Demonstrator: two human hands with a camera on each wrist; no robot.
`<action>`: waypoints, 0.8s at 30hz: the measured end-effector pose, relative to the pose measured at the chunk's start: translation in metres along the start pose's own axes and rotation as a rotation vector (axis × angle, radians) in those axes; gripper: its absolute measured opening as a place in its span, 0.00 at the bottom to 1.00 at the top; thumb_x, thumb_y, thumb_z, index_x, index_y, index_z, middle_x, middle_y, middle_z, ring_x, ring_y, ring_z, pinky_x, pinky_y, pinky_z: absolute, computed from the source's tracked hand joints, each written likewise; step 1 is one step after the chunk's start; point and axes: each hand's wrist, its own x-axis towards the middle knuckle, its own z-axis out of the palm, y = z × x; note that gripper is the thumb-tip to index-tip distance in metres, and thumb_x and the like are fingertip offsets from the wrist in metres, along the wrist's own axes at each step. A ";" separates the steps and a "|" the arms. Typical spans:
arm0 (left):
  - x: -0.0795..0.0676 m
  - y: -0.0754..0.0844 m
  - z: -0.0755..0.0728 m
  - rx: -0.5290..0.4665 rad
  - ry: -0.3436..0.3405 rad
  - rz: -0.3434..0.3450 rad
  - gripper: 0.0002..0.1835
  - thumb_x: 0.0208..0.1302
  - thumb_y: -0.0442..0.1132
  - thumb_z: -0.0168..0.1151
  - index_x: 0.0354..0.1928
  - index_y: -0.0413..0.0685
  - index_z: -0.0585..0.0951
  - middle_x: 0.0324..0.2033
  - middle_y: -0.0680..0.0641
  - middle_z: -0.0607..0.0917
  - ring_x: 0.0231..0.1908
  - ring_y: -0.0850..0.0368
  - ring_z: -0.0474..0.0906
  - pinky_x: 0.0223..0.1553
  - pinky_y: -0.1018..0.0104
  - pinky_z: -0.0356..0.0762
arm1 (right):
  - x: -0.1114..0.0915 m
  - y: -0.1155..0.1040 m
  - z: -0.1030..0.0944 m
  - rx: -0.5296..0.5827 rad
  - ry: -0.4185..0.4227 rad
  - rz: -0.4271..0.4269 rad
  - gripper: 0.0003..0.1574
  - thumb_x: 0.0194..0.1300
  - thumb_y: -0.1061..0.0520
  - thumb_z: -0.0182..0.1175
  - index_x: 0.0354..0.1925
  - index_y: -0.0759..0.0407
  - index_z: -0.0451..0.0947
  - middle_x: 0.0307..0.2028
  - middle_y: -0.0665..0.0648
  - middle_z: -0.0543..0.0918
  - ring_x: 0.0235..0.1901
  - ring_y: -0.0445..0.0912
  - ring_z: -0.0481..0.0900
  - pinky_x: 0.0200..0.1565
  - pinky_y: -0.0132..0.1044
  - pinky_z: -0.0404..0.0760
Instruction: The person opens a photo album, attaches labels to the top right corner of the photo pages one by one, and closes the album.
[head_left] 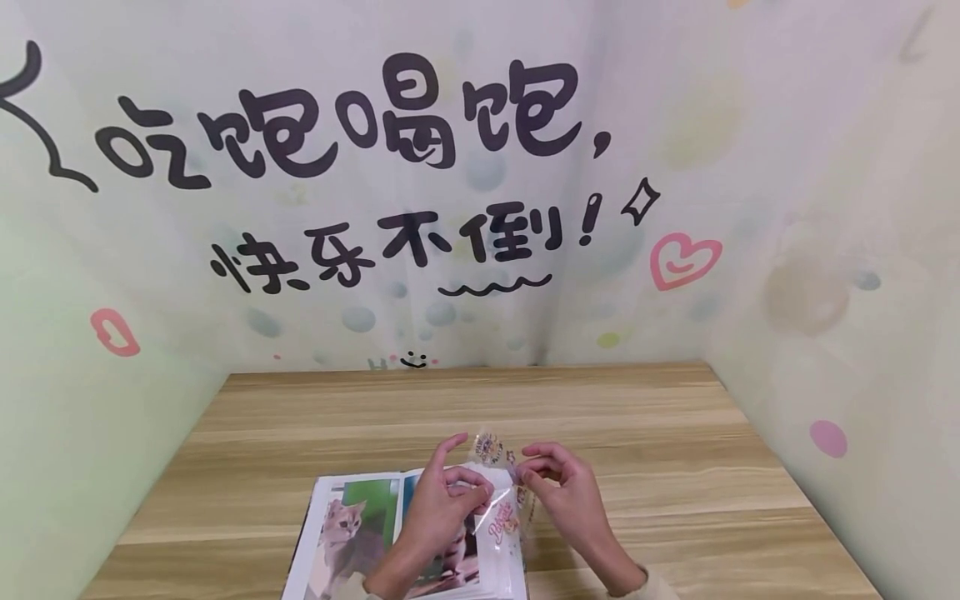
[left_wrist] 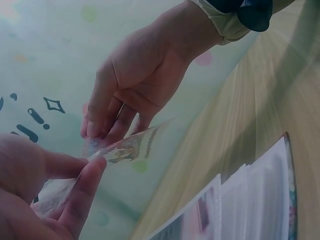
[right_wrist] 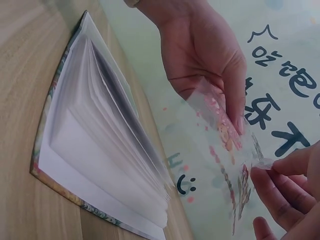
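Observation:
Above an open photo album (head_left: 397, 554), both hands pinch a clear sticker sheet (head_left: 501, 527) printed with small coloured figures and pink lettering. My left hand (head_left: 438, 510) holds the sheet's left part between thumb and fingers, its index finger raised in the head view. On the other side, my right hand (head_left: 572, 498) pinches the sheet with thumb and fingertips. In the right wrist view, a small clear bit of film (right_wrist: 263, 163) shows at the right fingertips, while the transparent sheet hangs from the left hand (right_wrist: 202, 60).
The album lies on a wood-grain table (head_left: 660, 433), with a cat photo (head_left: 347, 533) on its left page. Its patterned cover edge (right_wrist: 45, 117) and several loosely fanned pages show in the right wrist view. A printed curtain (head_left: 480, 325) stands behind the table.

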 end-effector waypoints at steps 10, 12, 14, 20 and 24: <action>-0.001 -0.001 0.001 -0.025 0.052 -0.001 0.40 0.59 0.29 0.67 0.71 0.46 0.60 0.37 0.43 0.86 0.33 0.49 0.86 0.34 0.62 0.84 | -0.002 0.000 0.005 0.071 0.018 -0.038 0.15 0.59 0.73 0.64 0.46 0.71 0.76 0.32 0.64 0.86 0.30 0.45 0.86 0.40 0.34 0.85; -0.001 -0.001 0.001 -0.032 0.061 0.000 0.40 0.60 0.29 0.67 0.71 0.46 0.60 0.36 0.43 0.86 0.32 0.51 0.85 0.34 0.63 0.84 | -0.003 0.000 0.006 0.074 0.012 -0.042 0.14 0.59 0.73 0.64 0.45 0.71 0.76 0.32 0.64 0.86 0.30 0.45 0.86 0.39 0.34 0.85; -0.001 -0.001 0.001 -0.040 0.064 0.002 0.39 0.60 0.28 0.66 0.71 0.45 0.59 0.36 0.43 0.85 0.31 0.51 0.85 0.34 0.64 0.84 | -0.002 0.001 0.006 0.074 0.007 -0.045 0.14 0.59 0.72 0.65 0.45 0.71 0.76 0.31 0.63 0.86 0.29 0.44 0.86 0.39 0.34 0.85; -0.001 0.000 0.001 -0.036 0.079 0.001 0.39 0.59 0.28 0.66 0.70 0.44 0.60 0.36 0.43 0.85 0.30 0.51 0.85 0.34 0.60 0.85 | -0.002 0.002 0.005 0.086 -0.003 -0.063 0.15 0.60 0.74 0.62 0.46 0.69 0.75 0.32 0.63 0.85 0.30 0.46 0.86 0.40 0.36 0.85; -0.002 0.000 0.002 -0.005 0.098 0.004 0.38 0.58 0.29 0.67 0.69 0.45 0.62 0.36 0.44 0.86 0.29 0.53 0.85 0.33 0.61 0.85 | -0.003 0.004 0.005 0.077 -0.025 -0.128 0.15 0.60 0.74 0.62 0.46 0.71 0.74 0.32 0.64 0.85 0.30 0.52 0.86 0.38 0.39 0.86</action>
